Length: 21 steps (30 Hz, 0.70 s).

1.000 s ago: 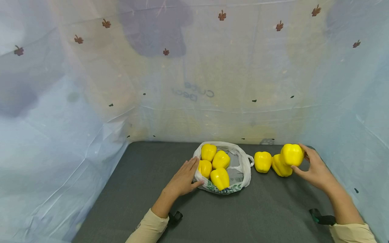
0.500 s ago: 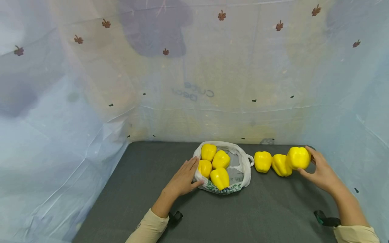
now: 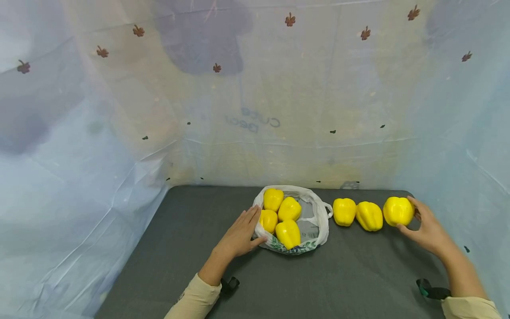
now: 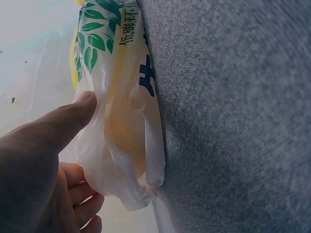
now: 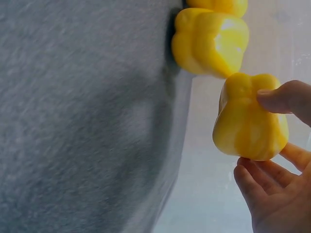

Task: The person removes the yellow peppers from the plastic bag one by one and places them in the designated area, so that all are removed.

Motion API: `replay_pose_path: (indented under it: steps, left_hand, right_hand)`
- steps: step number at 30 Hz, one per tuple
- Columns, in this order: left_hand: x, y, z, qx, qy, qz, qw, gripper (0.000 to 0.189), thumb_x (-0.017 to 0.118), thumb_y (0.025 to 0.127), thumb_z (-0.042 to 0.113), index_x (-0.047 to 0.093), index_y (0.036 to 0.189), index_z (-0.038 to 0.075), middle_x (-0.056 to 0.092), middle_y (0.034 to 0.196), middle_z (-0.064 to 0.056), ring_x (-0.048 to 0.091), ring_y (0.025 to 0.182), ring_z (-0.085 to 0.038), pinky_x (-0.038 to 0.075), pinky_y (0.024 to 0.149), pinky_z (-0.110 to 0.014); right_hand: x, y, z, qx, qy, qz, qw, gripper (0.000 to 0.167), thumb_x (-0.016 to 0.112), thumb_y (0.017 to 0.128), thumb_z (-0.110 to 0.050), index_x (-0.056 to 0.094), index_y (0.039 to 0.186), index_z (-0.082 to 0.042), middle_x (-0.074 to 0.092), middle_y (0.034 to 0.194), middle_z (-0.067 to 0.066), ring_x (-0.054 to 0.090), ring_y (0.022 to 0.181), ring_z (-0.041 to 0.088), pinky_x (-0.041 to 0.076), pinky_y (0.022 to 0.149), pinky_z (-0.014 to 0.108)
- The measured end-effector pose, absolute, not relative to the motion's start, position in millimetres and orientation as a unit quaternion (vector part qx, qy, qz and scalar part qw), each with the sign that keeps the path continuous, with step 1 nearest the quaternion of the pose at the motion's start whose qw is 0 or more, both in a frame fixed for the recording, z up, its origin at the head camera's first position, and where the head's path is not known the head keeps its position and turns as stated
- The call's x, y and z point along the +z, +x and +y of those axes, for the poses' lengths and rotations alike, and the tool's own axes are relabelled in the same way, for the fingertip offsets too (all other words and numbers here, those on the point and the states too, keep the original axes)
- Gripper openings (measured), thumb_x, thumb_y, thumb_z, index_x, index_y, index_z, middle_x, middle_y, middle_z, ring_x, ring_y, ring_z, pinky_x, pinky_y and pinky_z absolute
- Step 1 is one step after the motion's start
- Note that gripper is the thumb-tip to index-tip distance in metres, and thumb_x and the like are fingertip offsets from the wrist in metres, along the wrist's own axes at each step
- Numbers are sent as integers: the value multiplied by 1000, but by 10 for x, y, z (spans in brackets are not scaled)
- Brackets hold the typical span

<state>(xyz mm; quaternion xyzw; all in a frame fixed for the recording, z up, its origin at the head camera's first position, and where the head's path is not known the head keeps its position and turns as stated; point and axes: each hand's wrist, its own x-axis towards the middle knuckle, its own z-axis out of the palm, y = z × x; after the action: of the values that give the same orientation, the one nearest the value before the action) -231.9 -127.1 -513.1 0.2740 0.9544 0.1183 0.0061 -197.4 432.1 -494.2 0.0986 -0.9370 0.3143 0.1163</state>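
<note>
Patterned sheet (image 3: 255, 88) behind and both sides of grey counter (image 3: 338, 274). Loose peppers (image 3: 369, 216) sit between white bag (image 3: 323, 228) and held pepper (image 3: 398, 211), one beside the bag's handle loop (image 3: 329, 210). Right hand (image 3: 428, 230) clamped on held pepper, above counter's right end; left hand (image 3: 241, 232) touches bag's left side, fingers extended. Count: one bag, four bagged peppers (image 3: 288, 234), two loose, one held.

A dark grey table (image 3: 179, 239) fills the near part of the scene. Beyond its far edge and at left and right hangs a pale sheet (image 3: 255, 164), with brown leaf shapes (image 3: 290, 20), purplish patches (image 3: 199, 42) and faint lettering (image 3: 250, 127).
</note>
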Motion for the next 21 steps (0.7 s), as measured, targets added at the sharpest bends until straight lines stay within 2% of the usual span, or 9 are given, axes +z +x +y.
replay_pose_path:
  steps: [4,5,8,10,11,14,15,17,21]
  left_hand:
    - [-5124,-2322,-1269,118,273,955,9,97,64,105,56,18,171,2,15,179,-14,16,166,-30,15,136,-47]
    - [-5123,-2321,-1269,119,273,955,9,97,64,105,56,18,171,2,15,179,-14,16,166,-30,15,136,-47]
    - [-5123,-2322,-1269,118,272,955,9,97,64,105,55,18,171,2,15,179,-14,16,166,-30,15,136,-47]
    - [-5127,-2322,-1268,116,273,955,9,97,65,105,55,19,171,2,15,179,-15,16,166,-30,15,136,-47]
    - [-5125,-2321,-1267,116,273,955,9,97,65,105,55,18,171,2,15,179,-15,16,166,-30,15,136,-47]
    - [-5115,-2319,-1264,116,272,955,11,97,64,105,55,18,171,2,15,179,-15,16,166,-30,15,136,-47]
    - [-5109,-2318,-1262,116,273,955,12,97,64,105,56,18,171,2,15,179,-15,16,166,-30,14,136,-47]
    - [-5100,-2317,-1260,116,273,955,13,97,64,105,56,18,171,2,15,179,-15,16,166,-30,14,136,-48]
    - [-5097,-2317,-1259,116,273,955,12,97,64,105,55,18,171,2,15,179,-15,16,166,-30,14,136,-48]
  right_hand:
    - [-5002,-1983,4379,318,98,-937,107,96,79,96,-3,13,165,13,26,153,50,37,130,70,27,119,6]
    - [-5021,-1987,4393,321,100,-936,105,96,78,96,-3,13,165,14,26,152,50,37,130,70,31,122,13]
    - [-5089,-2004,4431,325,103,-935,98,96,79,97,-4,14,165,13,27,152,49,38,129,70,37,121,17]
    - [-5132,-2015,4450,330,107,-933,94,96,79,97,-3,14,165,14,27,152,50,38,129,70,43,119,47]
    - [-5154,-2021,4459,331,107,-933,93,96,79,97,-3,13,165,13,27,151,49,38,129,69,44,118,47]
    - [-5208,-2043,4477,334,109,-932,92,96,79,96,-2,14,165,14,30,151,48,40,127,68,40,111,6]
    - [-5222,-2049,4478,340,113,-929,92,96,79,96,-1,14,164,14,30,150,49,40,128,69,38,110,4]
    - [-5245,-2057,4473,343,114,-928,91,95,79,96,-1,15,164,15,31,149,48,41,127,68,25,91,-10]
    - [-5268,-2060,4452,352,113,-925,83,93,79,97,-2,16,163,16,30,149,48,42,127,69,24,88,-10]
